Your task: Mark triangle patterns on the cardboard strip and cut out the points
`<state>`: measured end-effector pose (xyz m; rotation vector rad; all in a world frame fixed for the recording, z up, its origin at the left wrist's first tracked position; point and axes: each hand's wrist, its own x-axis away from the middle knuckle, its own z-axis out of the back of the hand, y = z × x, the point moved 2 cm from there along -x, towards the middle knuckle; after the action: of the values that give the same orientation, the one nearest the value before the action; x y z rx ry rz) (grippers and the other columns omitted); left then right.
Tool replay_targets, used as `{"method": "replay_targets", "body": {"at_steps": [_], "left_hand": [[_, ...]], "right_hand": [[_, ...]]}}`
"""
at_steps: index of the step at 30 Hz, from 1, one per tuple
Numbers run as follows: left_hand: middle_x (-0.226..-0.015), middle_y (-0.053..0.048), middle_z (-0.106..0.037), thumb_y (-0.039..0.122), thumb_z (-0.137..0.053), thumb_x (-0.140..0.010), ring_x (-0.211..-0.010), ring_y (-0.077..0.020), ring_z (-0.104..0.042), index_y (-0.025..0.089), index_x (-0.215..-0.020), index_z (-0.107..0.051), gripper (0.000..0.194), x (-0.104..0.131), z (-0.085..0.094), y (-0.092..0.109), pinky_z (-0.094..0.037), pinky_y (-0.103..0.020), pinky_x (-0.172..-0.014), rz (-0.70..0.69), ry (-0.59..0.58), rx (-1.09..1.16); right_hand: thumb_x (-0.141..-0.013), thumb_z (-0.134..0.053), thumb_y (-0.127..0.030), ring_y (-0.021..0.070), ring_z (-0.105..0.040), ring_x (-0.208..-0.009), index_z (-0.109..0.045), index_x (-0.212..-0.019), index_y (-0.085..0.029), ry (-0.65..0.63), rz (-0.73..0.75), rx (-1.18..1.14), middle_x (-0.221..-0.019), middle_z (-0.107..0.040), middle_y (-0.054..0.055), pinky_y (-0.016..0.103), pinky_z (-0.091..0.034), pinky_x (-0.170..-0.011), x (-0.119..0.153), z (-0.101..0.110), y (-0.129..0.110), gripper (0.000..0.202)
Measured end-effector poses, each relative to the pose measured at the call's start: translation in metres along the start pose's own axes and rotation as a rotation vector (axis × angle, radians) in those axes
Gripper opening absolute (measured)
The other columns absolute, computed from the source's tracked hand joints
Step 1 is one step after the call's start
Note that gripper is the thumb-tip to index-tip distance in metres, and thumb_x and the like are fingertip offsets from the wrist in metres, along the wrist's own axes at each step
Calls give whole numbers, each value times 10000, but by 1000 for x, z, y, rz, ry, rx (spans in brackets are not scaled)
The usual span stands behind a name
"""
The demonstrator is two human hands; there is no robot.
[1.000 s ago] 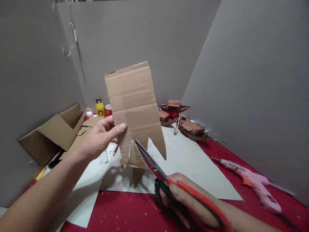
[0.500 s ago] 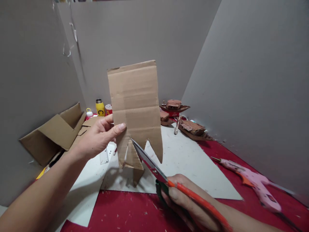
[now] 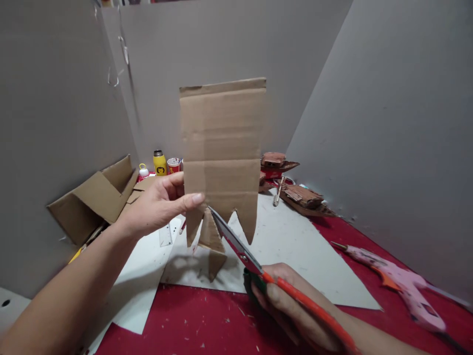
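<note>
My left hand [image 3: 162, 204] pinches the left edge of an upright piece of cardboard [image 3: 225, 133], thumb on the near face and fingers behind. Notches in its lower edge leave pointed tips, and a bent flap [image 3: 212, 236] hangs between two of them. My right hand [image 3: 284, 301] is closed around the handles of a pair of scissors [image 3: 240, 254], one orange and one dark green. Their blades slant up to the left, with the tips at the top of the left notch, beside the flap. Part of the right fingers is hidden behind the handles.
White sheets [image 3: 295, 246] lie on a red cloth [image 3: 199, 320] with scraps. A pink glue gun [image 3: 402, 286] rests at right, model boats [image 3: 305, 197] behind it. At left are a cardboard box [image 3: 96, 197], a ruler [image 3: 165, 235], a yellow bottle [image 3: 159, 163] and a paper cup [image 3: 173, 165]. Grey panels surround the table.
The cardboard has shifted right and slightly up in view and stands straighter, with my left hand still on it. The scissor tips stay by the notch. The background has also slid right.
</note>
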<state>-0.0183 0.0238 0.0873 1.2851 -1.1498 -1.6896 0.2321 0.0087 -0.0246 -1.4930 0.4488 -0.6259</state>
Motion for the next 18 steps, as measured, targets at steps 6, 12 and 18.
{"method": "replay_targets", "body": {"at_steps": [6,12,18], "left_hand": [[-945,-45,-756,315,-793,-801,-802,-162,-685,220,-1065,-759,282,-3,-5,-9,-535,-248,-680,3,58,55],[-972,-50,-771,323,-786,-809,-826,-168,-698,242,-1070,-755,274,-3,-8,-12,-534,-230,-646,24,65,101],[-956,-57,-762,344,-795,-791,-789,-165,-675,230,-1059,-757,294,-5,-5,-12,-497,-213,-591,25,48,70]], "right_hand": [[-796,-460,-845,44,-332,-372,-430,-698,-199,3,61,26,-564,-387,-65,179,-220,-343,-3,0,-2,654],[-793,-446,-852,50,-342,-387,-483,-745,-181,35,47,45,-570,-407,-61,184,-226,-368,-1,0,-5,674],[-801,-463,-838,54,-313,-359,-480,-716,-188,13,51,20,-505,-389,-72,193,-198,-356,-2,2,-1,656]]}}
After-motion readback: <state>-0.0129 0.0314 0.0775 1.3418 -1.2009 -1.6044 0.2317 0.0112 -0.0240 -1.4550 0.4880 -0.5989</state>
